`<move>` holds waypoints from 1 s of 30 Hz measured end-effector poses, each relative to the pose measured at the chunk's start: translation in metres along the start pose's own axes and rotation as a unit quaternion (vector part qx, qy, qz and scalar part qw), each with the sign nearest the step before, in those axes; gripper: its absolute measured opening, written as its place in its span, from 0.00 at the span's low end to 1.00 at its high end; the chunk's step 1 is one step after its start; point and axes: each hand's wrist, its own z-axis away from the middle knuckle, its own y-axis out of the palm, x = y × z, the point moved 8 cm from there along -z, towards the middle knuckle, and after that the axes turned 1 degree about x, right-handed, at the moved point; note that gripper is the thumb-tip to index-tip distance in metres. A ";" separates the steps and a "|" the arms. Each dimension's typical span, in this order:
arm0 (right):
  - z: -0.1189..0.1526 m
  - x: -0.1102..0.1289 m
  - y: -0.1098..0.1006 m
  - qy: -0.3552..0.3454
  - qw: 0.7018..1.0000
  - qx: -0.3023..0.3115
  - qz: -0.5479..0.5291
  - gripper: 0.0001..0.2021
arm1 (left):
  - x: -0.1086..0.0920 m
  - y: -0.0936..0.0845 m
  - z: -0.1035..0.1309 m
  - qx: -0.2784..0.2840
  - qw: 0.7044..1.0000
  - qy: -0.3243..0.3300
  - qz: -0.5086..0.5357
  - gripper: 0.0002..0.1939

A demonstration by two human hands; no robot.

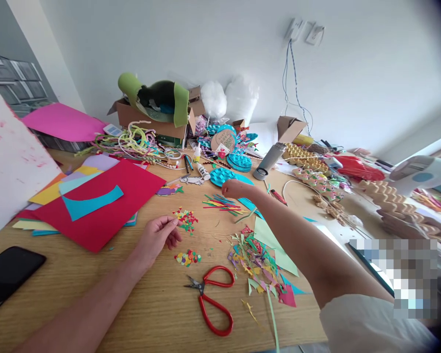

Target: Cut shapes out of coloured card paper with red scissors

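Table with scissors near the front.
Phone at left, papers behind it. Right of the scissors, scraps; behind, confetti piles, then strips. Box at back, left of bottle.

Matt paper bits on my smooth wooden table
Six o'clock: scissors, glossy handles, metal blades; nine o'clock: matt red paper.

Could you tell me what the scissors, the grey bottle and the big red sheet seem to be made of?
Scissors: dull grey blades, likely metal; smooth, shiny red handles, probably plastic-coated.
Grey bottle: perhaps painted metal, since it looks evenly matte; plastic remains possible.
Red sheet: matte paper or thin card, flat with straight-cut edges.
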 end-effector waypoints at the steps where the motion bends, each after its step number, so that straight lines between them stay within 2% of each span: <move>1: 0.002 0.001 0.001 -0.008 1.000 0.006 0.000 0.11 | 0.000 0.000 0.000 0.000 1.000 -0.001 0.000 0.19; 9: 0.017 0.009 0.014 -0.043 0.999 0.017 -0.010 0.14 | -0.002 0.000 0.001 0.001 1.000 0.003 0.004 0.20; 12: 0.026 0.009 0.005 -0.038 0.999 -0.009 -0.023 0.13 | -0.003 -0.002 0.002 -0.001 1.000 0.008 0.005 0.20; 15: 0.048 0.015 -0.006 -0.043 0.998 -0.034 -0.040 0.11 | -0.003 -0.003 0.001 -0.005 1.000 0.011 0.010 0.19; 17: 0.073 0.029 -0.008 -0.063 0.996 -0.035 -0.055 0.10 | -0.004 -0.004 0.001 -0.007 1.000 0.015 0.014 0.19; 19: 0.106 0.056 -0.004 -0.125 0.987 -0.028 -0.096 0.09 | -0.006 -0.004 0.000 -0.007 1.000 0.019 0.016 0.19; 21: 0.142 0.087 0.008 -0.179 0.975 -0.017 -0.132 0.13 | -0.007 -0.004 0.001 -0.008 1.000 0.021 0.016 0.19; 23: 0.175 0.117 0.026 -0.209 0.971 -0.016 -0.120 0.18 | -0.008 -0.005 0.001 -0.013 0.999 0.023 0.017 0.19; 26: 0.205 0.144 0.055 -0.192 0.979 -0.018 -0.064 0.20 | -0.008 -0.006 0.001 -0.016 0.999 0.028 0.021 0.19; 30: 0.215 0.150 0.073 -0.142 0.987 -0.035 -0.063 0.11 | -0.006 -0.007 -0.001 -0.011 0.999 0.037 0.018 0.18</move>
